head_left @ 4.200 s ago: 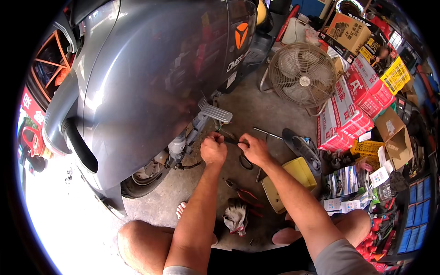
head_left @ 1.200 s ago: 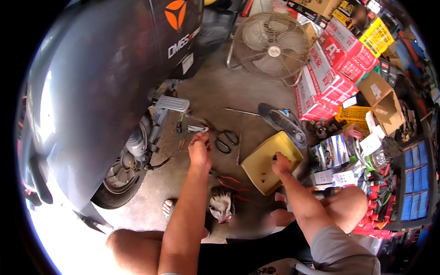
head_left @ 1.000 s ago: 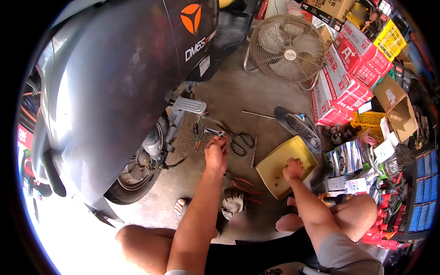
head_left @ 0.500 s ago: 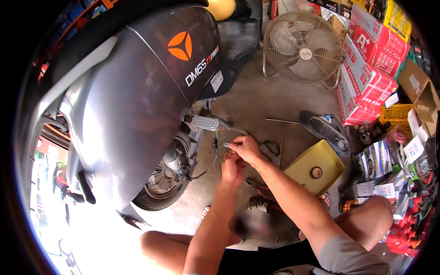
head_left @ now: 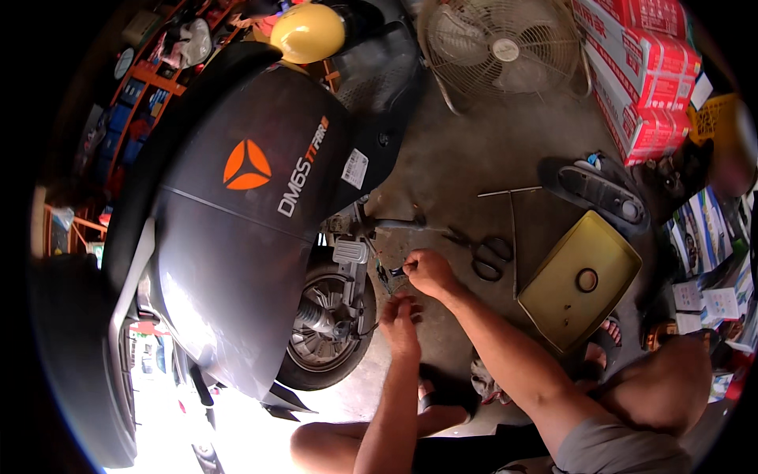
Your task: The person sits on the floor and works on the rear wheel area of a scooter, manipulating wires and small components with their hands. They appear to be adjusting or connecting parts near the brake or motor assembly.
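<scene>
A dark grey scooter [head_left: 237, 237] fills the left side, its rear wheel [head_left: 328, 336] and footrest [head_left: 350, 252] facing me. My right hand [head_left: 428, 272] is closed around a small dark tool or part [head_left: 397, 271] next to a bundle of wires [head_left: 384, 278] by the wheel. My left hand [head_left: 399, 318] sits just below it, fingers pinched on the same wires near the wheel hub. What exactly the left fingers hold is too small to tell.
On the concrete floor to the right lie black scissors [head_left: 489, 254], a T-handle wrench [head_left: 512, 217], a yellow tray [head_left: 580, 288] with a black ring [head_left: 587, 280], and a black cover panel [head_left: 600, 192]. A floor fan [head_left: 501, 47] and red boxes [head_left: 643, 71] stand behind.
My right hand left the yellow tray and came over to the wires at the wheel, joining my left hand. My head has turned left, toward the scooter.
</scene>
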`<control>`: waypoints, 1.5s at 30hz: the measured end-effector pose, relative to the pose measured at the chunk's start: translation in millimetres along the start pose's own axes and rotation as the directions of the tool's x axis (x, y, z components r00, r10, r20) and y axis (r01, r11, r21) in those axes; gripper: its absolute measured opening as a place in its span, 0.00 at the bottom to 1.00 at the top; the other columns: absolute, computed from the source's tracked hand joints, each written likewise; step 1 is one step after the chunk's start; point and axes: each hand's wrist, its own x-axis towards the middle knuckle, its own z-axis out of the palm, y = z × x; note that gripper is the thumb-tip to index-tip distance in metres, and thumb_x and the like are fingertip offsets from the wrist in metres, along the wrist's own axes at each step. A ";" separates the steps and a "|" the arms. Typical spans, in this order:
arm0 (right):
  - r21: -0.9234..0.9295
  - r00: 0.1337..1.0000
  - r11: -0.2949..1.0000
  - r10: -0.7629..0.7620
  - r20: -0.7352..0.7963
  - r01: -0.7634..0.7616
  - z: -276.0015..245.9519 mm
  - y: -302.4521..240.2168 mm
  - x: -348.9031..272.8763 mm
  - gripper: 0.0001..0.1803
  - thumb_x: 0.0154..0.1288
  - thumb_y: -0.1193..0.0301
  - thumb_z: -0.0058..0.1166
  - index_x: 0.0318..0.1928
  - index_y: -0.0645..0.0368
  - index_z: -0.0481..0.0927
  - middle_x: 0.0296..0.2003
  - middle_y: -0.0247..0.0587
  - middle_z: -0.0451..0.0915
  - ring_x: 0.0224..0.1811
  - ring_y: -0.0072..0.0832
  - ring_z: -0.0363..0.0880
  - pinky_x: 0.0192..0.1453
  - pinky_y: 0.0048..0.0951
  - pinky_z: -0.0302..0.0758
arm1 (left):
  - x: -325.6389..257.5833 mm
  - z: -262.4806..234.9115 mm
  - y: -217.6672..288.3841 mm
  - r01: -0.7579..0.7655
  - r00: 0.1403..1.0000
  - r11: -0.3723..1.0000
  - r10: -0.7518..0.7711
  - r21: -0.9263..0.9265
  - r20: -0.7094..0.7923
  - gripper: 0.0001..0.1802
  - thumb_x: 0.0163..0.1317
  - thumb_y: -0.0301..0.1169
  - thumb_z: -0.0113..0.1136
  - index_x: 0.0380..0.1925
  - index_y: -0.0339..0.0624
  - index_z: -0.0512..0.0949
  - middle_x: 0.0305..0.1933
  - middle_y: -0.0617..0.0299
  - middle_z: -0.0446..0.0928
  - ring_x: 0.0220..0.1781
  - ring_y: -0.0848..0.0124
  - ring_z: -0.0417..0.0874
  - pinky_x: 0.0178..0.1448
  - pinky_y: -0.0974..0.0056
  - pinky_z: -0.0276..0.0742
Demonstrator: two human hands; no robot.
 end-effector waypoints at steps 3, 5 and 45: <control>-0.034 0.998 0.998 0.045 0.048 -0.044 -4.8 -5.1 0.8 0.05 0.53 0.72 0.56 0.31 0.55 0.83 0.32 0.48 0.83 0.38 0.47 0.82 0.41 0.42 0.78 | 22.4 -6.1 21.0 -0.369 0.921 0.843 0.387 0.391 0.034 0.12 0.65 0.28 0.54 0.46 0.33 0.76 0.41 0.56 0.81 0.25 0.71 0.82 0.26 0.72 0.72; -0.011 0.995 0.998 0.063 0.075 -0.062 -7.6 -8.0 0.0 0.05 0.52 0.73 0.55 0.30 0.54 0.84 0.32 0.47 0.83 0.38 0.46 0.82 0.42 0.42 0.78 | 31.3 -4.0 29.3 -0.417 0.890 0.719 0.448 0.556 0.088 0.12 0.65 0.28 0.56 0.44 0.31 0.77 0.41 0.54 0.82 0.24 0.70 0.82 0.26 0.70 0.76; -0.361 0.992 0.932 0.008 0.122 0.037 -14.7 -38.3 4.0 0.09 0.48 0.74 0.56 0.30 0.52 0.87 0.31 0.45 0.84 0.35 0.44 0.83 0.43 0.45 0.75 | 61.1 -7.3 31.2 -0.395 0.797 0.261 0.575 0.881 0.186 0.09 0.60 0.32 0.57 0.31 0.37 0.80 0.30 0.47 0.82 0.34 0.49 0.84 0.39 0.52 0.77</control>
